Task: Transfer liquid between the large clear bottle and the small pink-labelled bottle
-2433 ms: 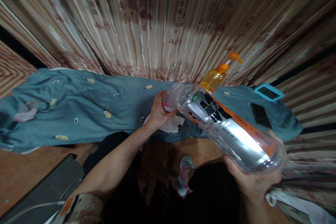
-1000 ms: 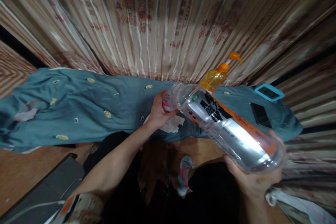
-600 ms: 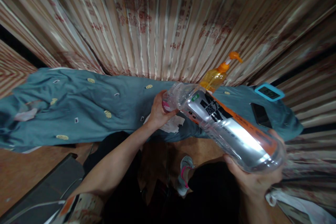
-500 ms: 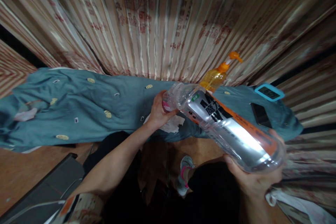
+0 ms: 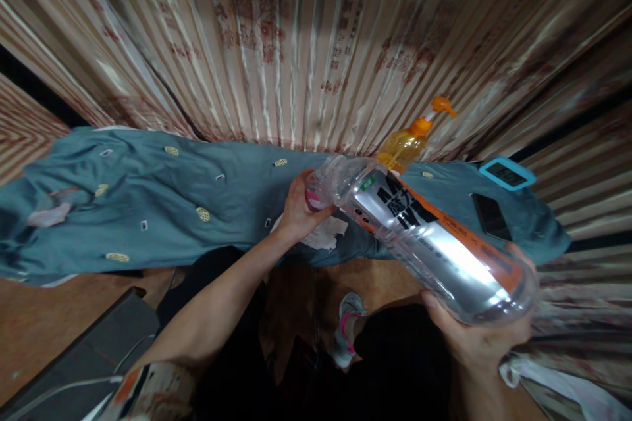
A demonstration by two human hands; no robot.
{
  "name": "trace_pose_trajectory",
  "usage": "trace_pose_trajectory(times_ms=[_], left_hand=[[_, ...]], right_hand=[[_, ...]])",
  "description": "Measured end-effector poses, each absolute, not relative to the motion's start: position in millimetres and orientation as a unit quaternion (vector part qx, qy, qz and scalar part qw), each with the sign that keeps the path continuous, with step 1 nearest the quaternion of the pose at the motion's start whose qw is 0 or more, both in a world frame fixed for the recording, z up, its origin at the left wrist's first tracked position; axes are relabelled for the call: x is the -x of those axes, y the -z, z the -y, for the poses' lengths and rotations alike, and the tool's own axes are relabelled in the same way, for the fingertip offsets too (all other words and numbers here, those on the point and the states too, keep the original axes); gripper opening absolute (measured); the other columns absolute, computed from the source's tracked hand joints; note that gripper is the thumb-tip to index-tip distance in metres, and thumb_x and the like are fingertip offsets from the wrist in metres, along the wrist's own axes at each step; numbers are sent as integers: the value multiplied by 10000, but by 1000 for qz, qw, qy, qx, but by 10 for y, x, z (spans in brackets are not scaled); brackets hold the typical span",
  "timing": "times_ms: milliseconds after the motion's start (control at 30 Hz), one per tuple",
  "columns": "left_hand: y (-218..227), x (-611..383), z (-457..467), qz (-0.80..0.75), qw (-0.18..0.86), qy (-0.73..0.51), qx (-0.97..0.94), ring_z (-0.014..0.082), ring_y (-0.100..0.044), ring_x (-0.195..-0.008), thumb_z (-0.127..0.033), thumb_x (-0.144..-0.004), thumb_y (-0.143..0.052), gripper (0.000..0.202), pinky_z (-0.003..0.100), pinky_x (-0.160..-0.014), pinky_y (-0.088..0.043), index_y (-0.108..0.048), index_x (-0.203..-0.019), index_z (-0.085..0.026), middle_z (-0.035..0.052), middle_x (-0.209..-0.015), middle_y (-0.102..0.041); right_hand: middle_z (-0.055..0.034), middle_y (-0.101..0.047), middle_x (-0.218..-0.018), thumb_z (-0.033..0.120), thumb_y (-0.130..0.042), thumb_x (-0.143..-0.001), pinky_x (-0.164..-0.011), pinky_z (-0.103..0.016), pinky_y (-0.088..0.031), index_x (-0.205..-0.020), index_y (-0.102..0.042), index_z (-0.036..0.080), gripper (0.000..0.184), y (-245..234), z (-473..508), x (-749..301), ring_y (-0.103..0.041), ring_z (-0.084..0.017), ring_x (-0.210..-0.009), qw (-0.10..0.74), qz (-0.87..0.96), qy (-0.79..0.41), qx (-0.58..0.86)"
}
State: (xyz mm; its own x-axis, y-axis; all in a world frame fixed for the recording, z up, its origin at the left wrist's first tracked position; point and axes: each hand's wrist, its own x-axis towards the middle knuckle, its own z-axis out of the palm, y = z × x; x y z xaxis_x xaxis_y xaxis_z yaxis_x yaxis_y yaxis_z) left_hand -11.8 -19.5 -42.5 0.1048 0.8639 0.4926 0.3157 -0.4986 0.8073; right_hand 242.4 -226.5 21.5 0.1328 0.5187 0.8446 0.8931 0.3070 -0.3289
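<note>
The left hand (image 5: 296,210) curls its fingers round the neck end of the clear bottle (image 5: 444,253); the right hand (image 5: 484,337) grips its base, at four o'clock. Lifting seems done, setting down not. A white crumpled piece (image 5: 326,235) lies near six, the pump bottle (image 5: 403,145) at two.

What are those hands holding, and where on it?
A large clear bottle: the left hand grips its narrower end, the right hand its wider, rounded end.

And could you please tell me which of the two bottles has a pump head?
The amber bottle on the teal cloth, topped by an orange pump head; the clear plastic bottle, held by left hand and right hand, shows none.
</note>
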Motion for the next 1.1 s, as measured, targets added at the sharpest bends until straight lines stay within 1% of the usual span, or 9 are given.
trace_pose_trajectory(times_ms=[233,400,533,767,900,1100], left_hand=[[409,111,202,-429,262,-515,-694,389,-658,-1375,-480,-722,-964,923,585,-1209,-514,-505,-1471,-197,176,-1460,-661],[411,113,201,-427,265,-516,-694,387,-670,-1352,-485,-712,-971,932,589,-1199,-520,-504,-1470,-210,165,-1436,-674],[407,110,204,-428,264,-517,-692,377,-679,-1337,-470,-711,-973,917,587,-1190,-528,-510,-1463,-220,156,-1428,-679],[376,107,212,-434,269,-510,-692,401,-673,-1353,-428,-702,-971,915,620,-1201,-519,-504,-1453,-193,182,-1435,-681],[383,110,211,-432,275,-511,-690,399,-662,-1379,-426,-701,-971,920,610,-1216,-507,-499,-1456,-191,190,-1462,-668],[396,111,209,-431,276,-515,-688,380,-667,-1370,-442,-709,-966,913,594,-1214,-506,-503,-1463,-215,163,-1455,-675]], right_hand=[[-281,-538,-1580,560,-968,-712,-1268,-773,-301,-1669,-439,75,1196,-203,2259,-2434,-522,-473,-1490,505,630,181,562],[-281,-554,-1563,598,-970,-685,-1284,-748,-302,-1643,-463,57,1211,-193,2263,-2431,-525,-472,-1487,512,617,177,571],[-280,-572,-1548,639,-989,-635,-1277,-756,-313,-1622,-486,58,1251,-194,2276,-2439,-547,-475,-1464,520,608,171,576],[-288,-575,-1541,621,-975,-669,-1269,-762,-317,-1618,-484,46,1214,-211,2260,-2419,-552,-475,-1460,516,605,171,582],[-292,-575,-1538,637,-978,-657,-1274,-766,-304,-1621,-478,37,1241,-201,2249,-2427,-546,-479,-1470,519,612,178,570],[-285,-581,-1533,678,-983,-621,-1268,-770,-318,-1596,-505,56,1252,-193,2255,-2442,-558,-476,-1450,519,598,171,586]])
